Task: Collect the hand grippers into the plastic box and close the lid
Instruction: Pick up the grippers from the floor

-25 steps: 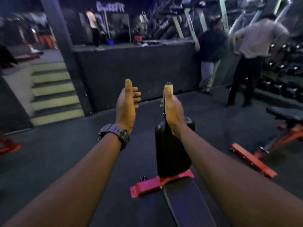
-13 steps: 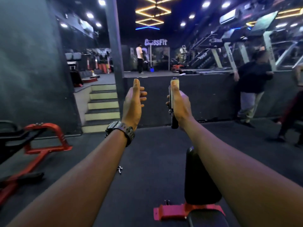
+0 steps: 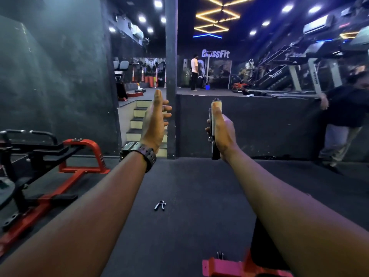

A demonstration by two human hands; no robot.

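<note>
My right hand (image 3: pixel 221 132) is stretched out in front of me and grips a hand gripper (image 3: pixel 214 148) upright, thumb laid along its pale handle, the black handle end poking out below the palm. My left hand (image 3: pixel 155 120) is held out beside it, fingers straight and relaxed, holding nothing; a black watch sits on the wrist. A second hand gripper (image 3: pixel 160 205) lies on the dark floor between my forearms. No plastic box is in view.
A red and black bench frame (image 3: pixel 65 172) stands at the left. The red foot of another bench (image 3: pixel 229 266) is at the bottom right. A black pillar (image 3: pixel 171 76) and steps (image 3: pixel 137 120) lie ahead. A person (image 3: pixel 343 116) leans on the raised platform at the right.
My view has lifted and swung left: the bench pad has dropped out of view and the gripper on the floor has come into view. Both hands keep their pose.
</note>
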